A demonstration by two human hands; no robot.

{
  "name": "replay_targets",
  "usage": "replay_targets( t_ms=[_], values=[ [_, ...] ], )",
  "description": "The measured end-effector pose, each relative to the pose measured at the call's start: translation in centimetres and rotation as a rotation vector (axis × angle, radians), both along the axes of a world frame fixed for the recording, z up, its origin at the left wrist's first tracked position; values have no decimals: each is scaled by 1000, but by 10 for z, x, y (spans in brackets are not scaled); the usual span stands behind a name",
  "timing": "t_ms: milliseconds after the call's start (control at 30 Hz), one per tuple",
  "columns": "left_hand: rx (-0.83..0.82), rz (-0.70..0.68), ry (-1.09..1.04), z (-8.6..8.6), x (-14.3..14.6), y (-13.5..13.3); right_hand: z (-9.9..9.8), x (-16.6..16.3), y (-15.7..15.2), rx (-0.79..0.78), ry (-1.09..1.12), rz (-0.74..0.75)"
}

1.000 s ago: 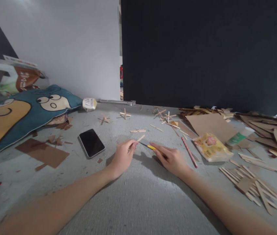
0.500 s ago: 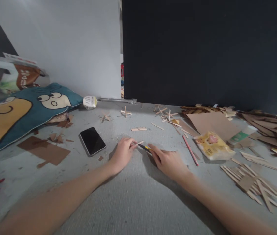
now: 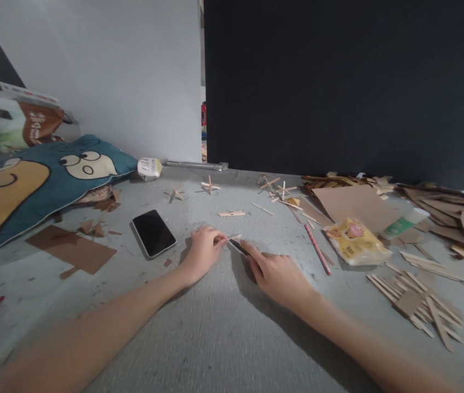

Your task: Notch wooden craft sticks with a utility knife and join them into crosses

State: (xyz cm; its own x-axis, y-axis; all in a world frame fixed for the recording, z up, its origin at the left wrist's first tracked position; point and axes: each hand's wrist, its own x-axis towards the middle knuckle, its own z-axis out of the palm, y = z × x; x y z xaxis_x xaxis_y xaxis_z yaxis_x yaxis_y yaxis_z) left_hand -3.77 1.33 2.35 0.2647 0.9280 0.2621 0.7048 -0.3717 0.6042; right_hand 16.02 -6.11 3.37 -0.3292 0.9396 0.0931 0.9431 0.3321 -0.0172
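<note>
Between the fingertips of my left hand (image 3: pixel 204 252) is a short pale wooden stick (image 3: pixel 235 237), pinched at its near end just above the grey tabletop. My right hand (image 3: pixel 277 275) is closed around a utility knife (image 3: pixel 238 247) with a yellow and dark body. Its tip points left and lies against or very near the stick; I cannot tell whether it touches. Beyond the hands lie a pair of flat sticks (image 3: pixel 231 213) and a single thin stick (image 3: pixel 262 209). A small crossed-stick piece (image 3: pixel 210 185) stands farther back.
On the left are a black phone (image 3: pixel 153 233), brown cardboard (image 3: pixel 70 249) and a blue cushion (image 3: pixel 88 164). To the right are a red pencil (image 3: pixel 317 249), a yellow packet (image 3: pixel 355 243), a glue tube (image 3: pixel 406 222) and a pile of wooden sticks (image 3: pixel 418 305). A dark panel (image 3: pixel 338 87) stands behind.
The knife's tip has shifted slightly left toward my left fingertips, and my right hand has moved with it. My left hand keeps its pinch on the stick.
</note>
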Motion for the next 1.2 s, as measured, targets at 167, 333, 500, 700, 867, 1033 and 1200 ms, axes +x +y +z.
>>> replay_targets(
  t_ms=[167, 333, 500, 700, 867, 1033, 1200],
  values=[
    [-41, 1, -83, 3, 0, 0, 4, -10, -3, -32, -113, -61],
    [-73, 9, -107, 3, 1, 1, 6, -18, -5, -79, -115, -113],
    [-91, 16, -112, 2, 2, 2, 5, -19, -5, -79, -102, -124],
    [-107, 21, -125, 0, 2, 3, 3, -21, -6, -95, -164, -93],
    [-112, 30, -139, -2, 3, 4, 5, -23, -6, -104, -169, -83],
    [-125, 41, -135, -1, 3, 4, 7, -25, -6, -122, -135, -105],
    [-122, 51, -115, 0, 3, 4, 10, -26, -6, -126, -115, -104]
  ],
)
